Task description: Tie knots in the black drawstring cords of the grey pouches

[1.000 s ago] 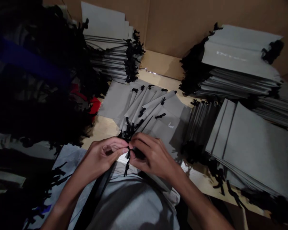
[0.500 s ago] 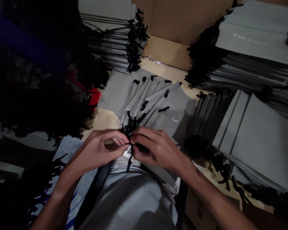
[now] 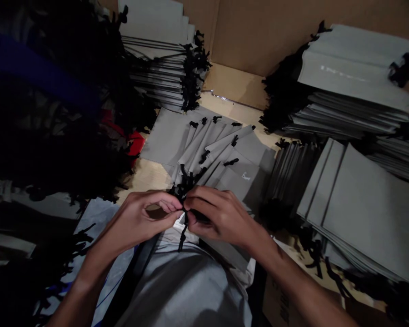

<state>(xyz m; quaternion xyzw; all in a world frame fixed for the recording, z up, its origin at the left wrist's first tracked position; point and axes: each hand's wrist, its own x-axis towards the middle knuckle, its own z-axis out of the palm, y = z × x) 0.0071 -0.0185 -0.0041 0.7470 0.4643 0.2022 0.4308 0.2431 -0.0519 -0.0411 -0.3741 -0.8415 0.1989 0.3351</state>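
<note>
My left hand (image 3: 150, 211) and my right hand (image 3: 216, 211) meet at the middle, just above my lap. Both pinch a black drawstring cord (image 3: 183, 229), whose knotted end hangs down below the fingertips. The exact grip point is dark and partly covered by my fingers. Right behind my hands lie several grey fabric pouches (image 3: 197, 143), fanned over one another, with black knotted cord ends at their corners. One grey pouch (image 3: 238, 177) in this group carries a small white print.
Grey pouches with black cords are piled at the back left (image 3: 157, 68), the back right (image 3: 354, 68) and the right (image 3: 368, 204). A dark heap of cords (image 3: 54, 127) fills the left, beside a red piece (image 3: 136, 141). A cardboard wall (image 3: 245, 36) stands behind.
The view has tilted slightly, so the piles appear a little lower. My hands keep pinching the cord at nearly the same place, with fingertips slightly closer together.
</note>
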